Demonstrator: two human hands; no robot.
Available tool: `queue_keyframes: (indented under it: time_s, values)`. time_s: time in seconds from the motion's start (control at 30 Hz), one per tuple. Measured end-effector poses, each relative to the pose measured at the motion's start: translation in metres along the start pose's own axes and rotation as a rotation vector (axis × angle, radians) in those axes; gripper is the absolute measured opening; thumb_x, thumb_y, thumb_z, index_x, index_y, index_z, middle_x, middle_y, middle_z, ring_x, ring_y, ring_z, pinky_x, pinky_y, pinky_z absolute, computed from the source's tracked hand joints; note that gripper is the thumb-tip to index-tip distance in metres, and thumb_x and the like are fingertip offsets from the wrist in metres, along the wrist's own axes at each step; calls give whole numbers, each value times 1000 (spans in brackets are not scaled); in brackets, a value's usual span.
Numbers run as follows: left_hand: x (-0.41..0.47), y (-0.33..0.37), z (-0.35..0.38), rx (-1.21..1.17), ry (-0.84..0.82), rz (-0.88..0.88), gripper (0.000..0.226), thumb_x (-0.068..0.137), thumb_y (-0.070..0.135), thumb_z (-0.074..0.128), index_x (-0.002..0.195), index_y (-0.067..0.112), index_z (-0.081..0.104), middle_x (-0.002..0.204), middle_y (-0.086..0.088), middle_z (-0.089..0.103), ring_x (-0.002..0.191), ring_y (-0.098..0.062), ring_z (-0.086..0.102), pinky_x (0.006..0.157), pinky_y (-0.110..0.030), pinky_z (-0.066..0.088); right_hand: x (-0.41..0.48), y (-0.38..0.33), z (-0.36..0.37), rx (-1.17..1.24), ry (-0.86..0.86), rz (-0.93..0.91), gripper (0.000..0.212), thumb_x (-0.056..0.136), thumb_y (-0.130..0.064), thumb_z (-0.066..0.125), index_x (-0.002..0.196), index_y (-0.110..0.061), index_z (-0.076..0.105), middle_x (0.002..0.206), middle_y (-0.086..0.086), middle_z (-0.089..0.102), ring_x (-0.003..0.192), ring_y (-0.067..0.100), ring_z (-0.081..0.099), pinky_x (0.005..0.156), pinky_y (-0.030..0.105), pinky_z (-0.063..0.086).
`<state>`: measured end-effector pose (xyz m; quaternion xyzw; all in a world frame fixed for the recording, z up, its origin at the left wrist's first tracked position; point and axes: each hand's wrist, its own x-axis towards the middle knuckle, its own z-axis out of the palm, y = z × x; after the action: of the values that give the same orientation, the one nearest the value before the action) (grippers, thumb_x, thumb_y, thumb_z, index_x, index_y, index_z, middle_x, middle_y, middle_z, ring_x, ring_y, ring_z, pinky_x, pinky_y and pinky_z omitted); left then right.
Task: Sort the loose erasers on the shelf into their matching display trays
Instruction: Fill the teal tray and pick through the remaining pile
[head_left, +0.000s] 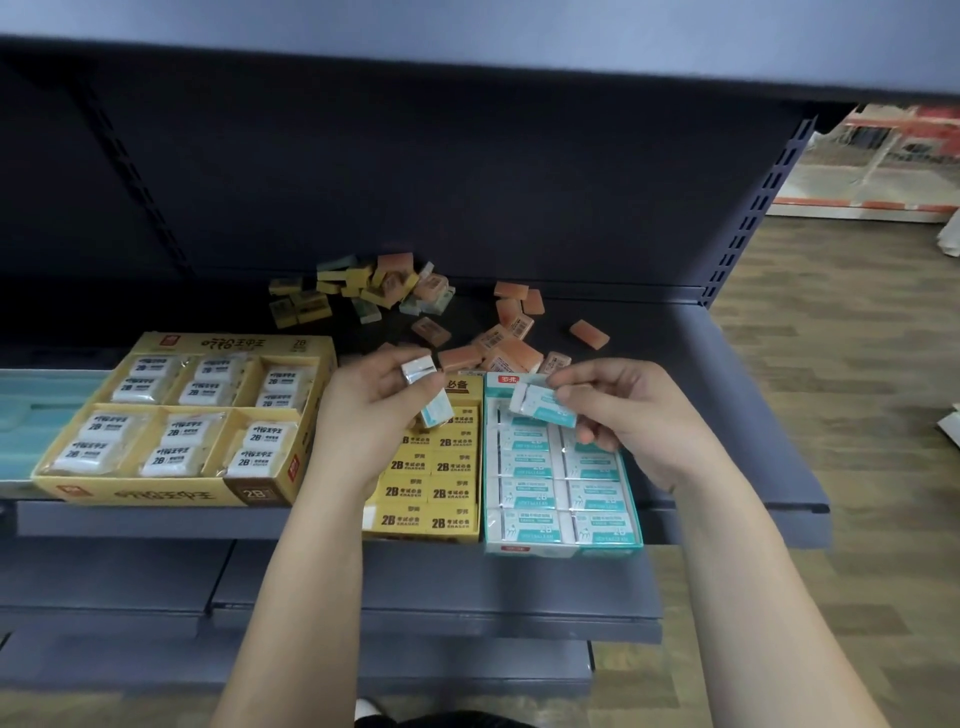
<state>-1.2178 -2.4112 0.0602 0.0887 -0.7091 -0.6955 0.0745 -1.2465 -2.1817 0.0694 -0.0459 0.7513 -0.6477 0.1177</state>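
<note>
The right hand (623, 415) pinches a teal eraser (545, 408) between thumb and fingertips, directly above the far end of the teal tray (563, 546), so the way in is almost straight down. The eraser's long axis runs left to right, dipping a little to the right, close to how the packed erasers lie in the tray's two columns; a slight levelling looks enough. The left hand (374, 415) grips an eraser pair (428, 395), teal-sleeved as far as I can tell, over the small yellow tray (421, 535) just left of the teal one, so it is the farther hand. The near rows look full; any free slot would be at the far end, partly hidden under the right hand. Loose orange erasers (498, 353) lie on the shelf (737, 415) just beyond the tray's far wall, crowding that edge, so the best room for the hand seems to be from above and from the right
</note>
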Motion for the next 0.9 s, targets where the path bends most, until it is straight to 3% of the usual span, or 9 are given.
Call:
queue_keyframes:
  time_s: [0.1, 0.23, 0.37, 0.47, 0.63, 0.77, 0.9]
  values:
    - [-1, -1, 0, 5, 3, -7, 22, 87, 12, 71, 98, 31, 66, 88, 4, 76, 78, -12, 73, 60, -19, 53, 1, -3, 6, -117, 58, -43, 3, 88, -8, 70, 89, -10, 68, 65, 4, 67, 46, 9, 55, 43, 19, 38]
    - [-1, 0, 0, 25, 9, -9, 23, 87, 14, 71, 97, 34, 65, 90, 6, 76, 80, -11, 73, 64, -23, 55, 7, -5, 15, -303, 96, -22, 10, 85, -16, 75, 85, -13, 66, 60, 5, 70, 44, 7, 58, 48, 19, 44]
    - [0, 1, -1, 19, 31, -21, 18, 89, 16, 69, 98, 32, 67, 85, 7, 76, 78, -10, 71, 67, -24, 55, 11, -7, 20, -325, 128, 0, 12, 83, -15, 77, 87, -13, 67, 66, 5, 72, 52, 10, 66, 55, 22, 53]
    - [2, 1, -2, -30, 59, -55, 14, 92, 17, 67, 103, 26, 70, 88, 2, 75, 71, -8, 69, 60, -20, 53, 12, -8, 20, -318, 137, 15, 10, 83, -14, 77, 89, -16, 68, 69, 3, 74, 60, 13, 71, 62, 24, 58]
    - [0, 6, -1, -116, 37, -76, 17, 94, 10, 61, 104, 19, 72, 83, 0, 75, 75, -11, 72, 61, -20, 57, 14, -5, 21, -366, 164, 5, 5, 85, -14, 75, 87, -15, 71, 67, 5, 73, 56, 11, 69, 57, 21, 55]
    - [-3, 10, -1, -164, 22, -80, 17, 94, 5, 59, 102, 14, 71, 88, -10, 73, 75, -17, 73, 61, -21, 58, 18, -1, 24, -485, 184, -22, 5, 86, -15, 73, 81, -16, 72, 63, -4, 69, 49, 5, 64, 49, 14, 48]
    - [-5, 11, 0, -197, 21, -93, 16, 93, 3, 60, 101, 13, 71, 93, -17, 71, 76, -21, 73, 62, -22, 59, 19, 1, 24, -530, 183, -46, 7, 85, -16, 73, 79, -19, 72, 63, -6, 69, 50, 4, 64, 55, 22, 53]
